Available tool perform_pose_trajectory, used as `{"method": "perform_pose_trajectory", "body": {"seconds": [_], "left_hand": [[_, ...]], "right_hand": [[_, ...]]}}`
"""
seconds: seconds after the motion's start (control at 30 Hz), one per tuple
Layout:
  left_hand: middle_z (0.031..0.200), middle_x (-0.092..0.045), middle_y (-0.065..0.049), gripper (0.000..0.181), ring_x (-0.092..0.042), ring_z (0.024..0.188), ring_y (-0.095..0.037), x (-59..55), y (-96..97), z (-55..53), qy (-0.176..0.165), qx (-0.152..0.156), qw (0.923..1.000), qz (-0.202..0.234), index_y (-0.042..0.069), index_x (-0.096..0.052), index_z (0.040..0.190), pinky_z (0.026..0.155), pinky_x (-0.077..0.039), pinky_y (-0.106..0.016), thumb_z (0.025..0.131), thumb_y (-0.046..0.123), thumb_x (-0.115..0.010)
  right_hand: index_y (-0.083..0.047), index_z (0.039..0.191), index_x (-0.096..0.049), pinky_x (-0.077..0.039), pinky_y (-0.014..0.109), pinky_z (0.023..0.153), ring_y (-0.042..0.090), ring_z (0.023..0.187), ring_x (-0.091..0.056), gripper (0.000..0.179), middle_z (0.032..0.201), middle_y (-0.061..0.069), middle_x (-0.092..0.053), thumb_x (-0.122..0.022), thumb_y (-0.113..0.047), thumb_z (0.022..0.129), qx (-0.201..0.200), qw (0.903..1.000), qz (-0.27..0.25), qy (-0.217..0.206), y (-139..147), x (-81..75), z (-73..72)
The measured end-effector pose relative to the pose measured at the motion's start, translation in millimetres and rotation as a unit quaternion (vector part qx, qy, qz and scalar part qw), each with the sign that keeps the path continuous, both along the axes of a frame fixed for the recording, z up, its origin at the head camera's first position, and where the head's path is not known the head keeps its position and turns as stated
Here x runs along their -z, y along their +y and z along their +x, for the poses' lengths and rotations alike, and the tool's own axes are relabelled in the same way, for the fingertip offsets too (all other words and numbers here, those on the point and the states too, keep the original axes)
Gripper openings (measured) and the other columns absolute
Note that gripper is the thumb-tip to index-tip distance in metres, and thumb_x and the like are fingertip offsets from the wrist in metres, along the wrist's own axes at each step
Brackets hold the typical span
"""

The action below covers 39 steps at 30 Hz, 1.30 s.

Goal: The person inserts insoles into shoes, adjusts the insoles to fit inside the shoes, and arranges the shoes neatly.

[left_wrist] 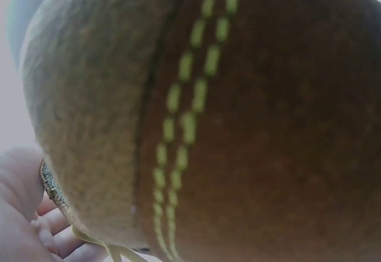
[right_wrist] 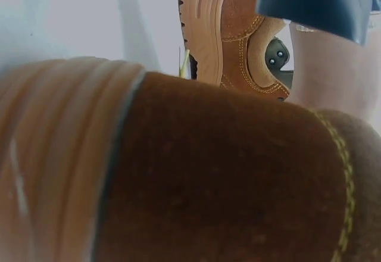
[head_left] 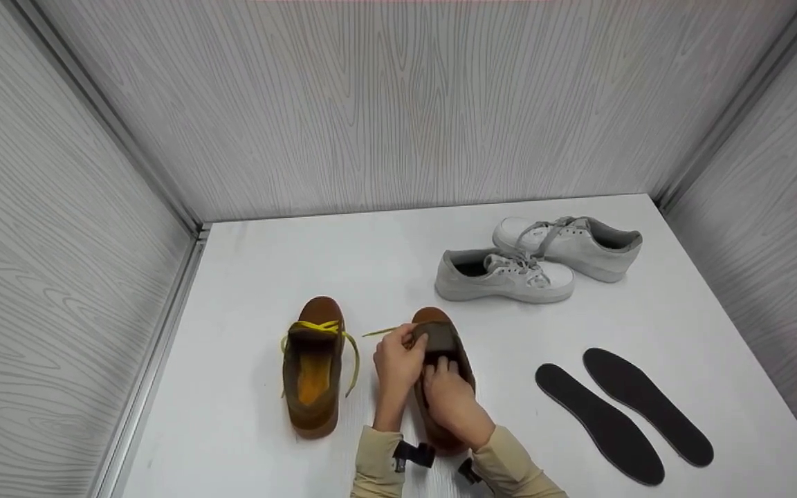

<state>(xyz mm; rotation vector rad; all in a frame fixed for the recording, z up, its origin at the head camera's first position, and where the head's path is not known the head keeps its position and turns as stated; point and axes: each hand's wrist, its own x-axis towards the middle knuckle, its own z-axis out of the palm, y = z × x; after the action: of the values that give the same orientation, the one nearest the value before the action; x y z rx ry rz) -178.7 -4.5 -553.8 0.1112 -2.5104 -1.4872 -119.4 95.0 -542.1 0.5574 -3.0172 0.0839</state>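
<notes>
A brown leather shoe (head_left: 469, 365) with yellow stitching lies on the white table, its toe pointing away from me. My left hand (head_left: 398, 358) pinches the shoe's raised tongue (head_left: 440, 337) at its left edge. The fingers of my right hand (head_left: 450, 400) reach down into the shoe's opening, and their tips are hidden inside. The shoe's heel (left_wrist: 256, 119) fills most of the left wrist view, with part of my left hand (left_wrist: 27, 208) at the lower left. In the right wrist view the same heel (right_wrist: 220, 172) is close up, blocking sight of my right hand.
The matching brown shoe (head_left: 320, 308), with yellow laces, stands to the left. Two grey-white sneakers (head_left: 509, 282) sit at the back right, one partly behind the other. Two dark insoles (head_left: 602, 425) lie flat at the right. Pale wood-grain panels (head_left: 398, 104) enclose the table.
</notes>
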Motion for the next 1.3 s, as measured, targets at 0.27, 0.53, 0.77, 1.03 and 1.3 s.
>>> {"method": "perform_pose_trajectory", "body": {"seconds": [0.27, 0.53, 0.77, 1.03, 1.3], "left_hand": [[0.099, -0.075, -0.007, 0.015, -0.071, 0.095, -0.022, -3.8, -5.2, 0.3, 0.02, 0.038, 0.9986, 0.03, 0.009, -0.077, 0.1, 0.084, -0.054, -0.041, 0.087, 0.015, -0.074], [0.108, -0.072, -0.01, 0.022, -0.067, 0.106, -0.026, -7.9, -8.6, 19.2, 0.032, 0.068, 0.9962, 0.045, 0.004, -0.073, 0.109, 0.09, -0.052, -0.041, 0.088, 0.011, -0.072], [0.13, -0.061, -0.021, 0.049, -0.058, 0.119, -0.035, -3.7, -6.3, 43.5, 0.035, 0.08, 0.9962, 0.007, -0.002, -0.056, 0.134, 0.098, -0.046, -0.05, 0.088, 0.008, -0.071], [0.132, -0.058, -0.024, 0.06, -0.058, 0.119, -0.037, 10.0, -2.2, 65.8, -0.006, 0.066, 0.9978, -0.001, -0.004, -0.045, 0.143, 0.096, -0.047, -0.051, 0.087, 0.001, -0.067], [0.119, -0.066, -0.021, 0.045, -0.064, 0.109, -0.035, 16.9, -0.9, 73.2, -0.051, 0.033, 0.9979, -0.021, -0.004, -0.059, 0.128, 0.09, -0.05, -0.05, 0.087, 0.013, -0.069]], "right_hand": [[0.0, 0.079, -0.061, -0.051, 0.045, 0.056, 0.036, 0.065, -0.063, 0.01, 0.073, 0.016, -0.06, -0.069, 0.005, 0.077, -0.026, 0.9829, -0.18, -0.032, 19.8, -18.0, -7.9], [-0.006, 0.09, -0.069, -0.049, 0.033, 0.054, 0.017, 0.061, -0.06, 0.021, 0.072, 0.001, -0.063, -0.081, 0.0, 0.074, 0.002, 0.9534, -0.285, 0.098, 47.5, -29.1, -15.6], [-0.001, 0.112, -0.064, -0.037, 0.027, 0.047, 0.009, 0.051, -0.045, 0.042, 0.06, -0.005, -0.049, -0.081, -0.003, 0.073, 0.052, 0.9509, -0.291, 0.09, 65.7, -9.7, -18.6], [0.002, 0.099, -0.071, -0.041, 0.03, 0.046, 0.011, 0.051, -0.049, 0.022, 0.062, 0.001, -0.058, -0.072, -0.008, 0.08, 0.097, 0.952, -0.289, 0.031, 64.9, 11.3, -8.8], [-0.002, 0.085, -0.068, -0.045, 0.038, 0.048, 0.02, 0.056, -0.054, 0.011, 0.066, 0.011, -0.062, -0.062, -0.01, 0.088, 0.122, 0.9495, -0.287, -0.031, 61.1, 23.9, -0.1]]}}
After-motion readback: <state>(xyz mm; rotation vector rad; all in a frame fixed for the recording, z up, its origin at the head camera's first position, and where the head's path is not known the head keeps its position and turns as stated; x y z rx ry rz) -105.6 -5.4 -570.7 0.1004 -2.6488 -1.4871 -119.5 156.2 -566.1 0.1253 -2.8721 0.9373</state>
